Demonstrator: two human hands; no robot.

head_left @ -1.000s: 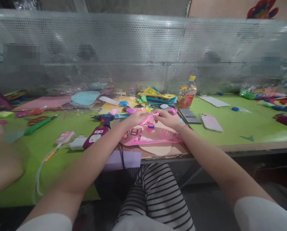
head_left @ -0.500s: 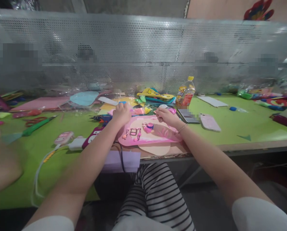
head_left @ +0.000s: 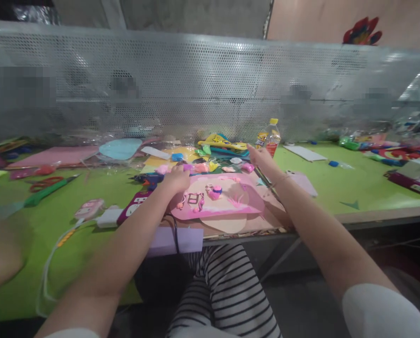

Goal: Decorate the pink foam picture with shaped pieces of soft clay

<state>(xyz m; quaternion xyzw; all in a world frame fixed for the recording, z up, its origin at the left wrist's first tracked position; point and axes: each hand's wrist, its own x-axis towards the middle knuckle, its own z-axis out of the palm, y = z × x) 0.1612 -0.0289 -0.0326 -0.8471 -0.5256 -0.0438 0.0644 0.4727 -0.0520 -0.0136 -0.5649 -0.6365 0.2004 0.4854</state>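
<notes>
A pink board lies in front of me, decorated with a small pink-and-blue clay figure, a brown window shape and pink trim. My left hand is at the board's upper left corner, fingers curled down beside a purple lump of clay; whether it grips that lump is hidden. Beyond the board's right side, my right hand is raised in front of a drink bottle, its fingers drawn together. What they hold, if anything, is too small to make out.
Bagged clay lumps, among them a blue one and a magenta one, lie behind the board. Green-handled scissors or a cutter, a white charger and a phone flank it. A perforated metal screen stands behind. Another person's arm is at left.
My right hand has moved up and right, off the board's upper edge towards the bottle. My left hand has shifted slightly down. The view has tilted slightly.
</notes>
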